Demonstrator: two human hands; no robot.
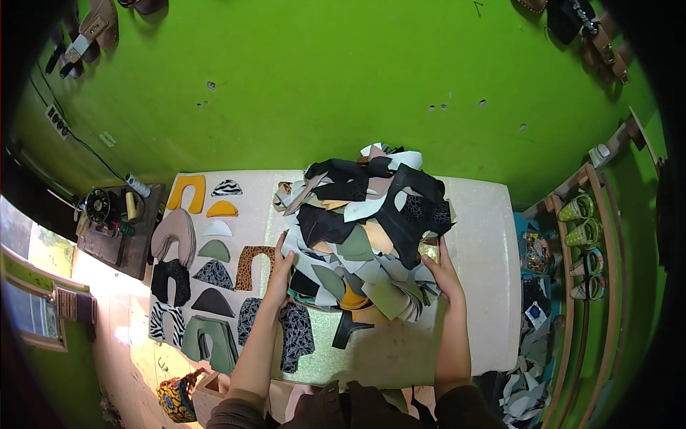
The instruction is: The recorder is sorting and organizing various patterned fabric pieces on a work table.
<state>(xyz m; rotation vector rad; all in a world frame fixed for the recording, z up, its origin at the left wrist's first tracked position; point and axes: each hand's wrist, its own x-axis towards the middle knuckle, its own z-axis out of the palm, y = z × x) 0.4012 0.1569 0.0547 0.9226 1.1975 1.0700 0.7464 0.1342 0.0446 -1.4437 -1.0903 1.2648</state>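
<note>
Scrap heap (364,236) sits between left hand (280,275) and right hand (444,275) (grip spread against its sides); turquoise bin (553,304) holds offcuts (524,393).

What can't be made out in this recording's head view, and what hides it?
All in the head view:
Heap, lower layers: covered by the pieces on top.
Left hand and right hand, whether gripping: contact hidden by the hands and heap edge.
Black patterned material, one piece or two: left forearm covers the middle.
Upper-right footwear: partly cut off by the top edge.
Green stack, layer count: too small.
</note>
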